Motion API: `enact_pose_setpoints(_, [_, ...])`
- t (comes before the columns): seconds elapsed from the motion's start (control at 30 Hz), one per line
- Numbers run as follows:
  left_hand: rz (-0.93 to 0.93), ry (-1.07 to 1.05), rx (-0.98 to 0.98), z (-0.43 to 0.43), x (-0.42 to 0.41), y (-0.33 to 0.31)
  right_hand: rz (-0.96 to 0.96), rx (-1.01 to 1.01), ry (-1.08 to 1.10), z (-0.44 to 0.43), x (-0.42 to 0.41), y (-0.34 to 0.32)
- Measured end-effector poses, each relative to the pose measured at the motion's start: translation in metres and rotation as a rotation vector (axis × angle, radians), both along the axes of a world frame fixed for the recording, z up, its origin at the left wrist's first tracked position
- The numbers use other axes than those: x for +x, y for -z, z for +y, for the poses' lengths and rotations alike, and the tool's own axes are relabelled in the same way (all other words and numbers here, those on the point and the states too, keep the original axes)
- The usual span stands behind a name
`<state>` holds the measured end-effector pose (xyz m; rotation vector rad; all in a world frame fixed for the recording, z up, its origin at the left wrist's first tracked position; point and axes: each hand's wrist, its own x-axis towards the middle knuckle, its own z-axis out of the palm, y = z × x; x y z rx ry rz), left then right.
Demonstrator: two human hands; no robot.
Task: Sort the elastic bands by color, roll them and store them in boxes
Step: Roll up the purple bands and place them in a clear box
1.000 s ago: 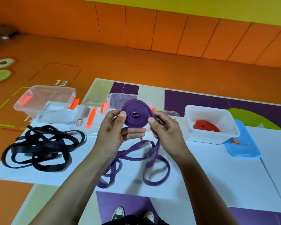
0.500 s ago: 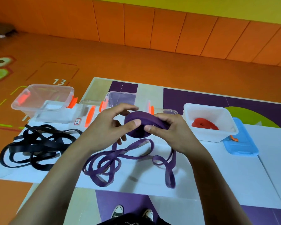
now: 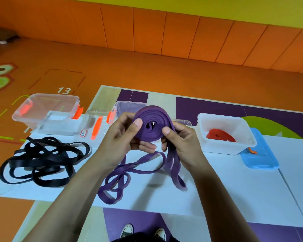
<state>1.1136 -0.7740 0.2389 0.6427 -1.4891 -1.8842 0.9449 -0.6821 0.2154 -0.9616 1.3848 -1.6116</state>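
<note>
Purple band (image 3: 152, 126) is partly rolled into a coil, pinched at its rim by the left hand (image 3: 122, 138) and the right hand (image 3: 181, 142). Its loose tail hangs below both hands onto the table (image 3: 234, 186). Black bands (image 3: 40, 158) lie left of the hands, a white box (image 3: 222, 150) right.

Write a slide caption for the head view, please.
Left hand and right hand grip a half-rolled purple band; black bands lie tangled, a red roll sits in a white box.
</note>
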Motion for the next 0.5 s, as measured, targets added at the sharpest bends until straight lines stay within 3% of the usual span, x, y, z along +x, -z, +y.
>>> enact_pose_setpoints(0.13, [0.02,-0.017,0.101,0.004,-0.001,0.005,-0.012,0.014,0.013,-0.001,0.002,0.003])
enact_pose_setpoints(0.5, [-0.015,-0.03,-0.004,-0.002,0.006,-0.009,0.277,-0.041,-0.077,0.001,-0.01,-0.009])
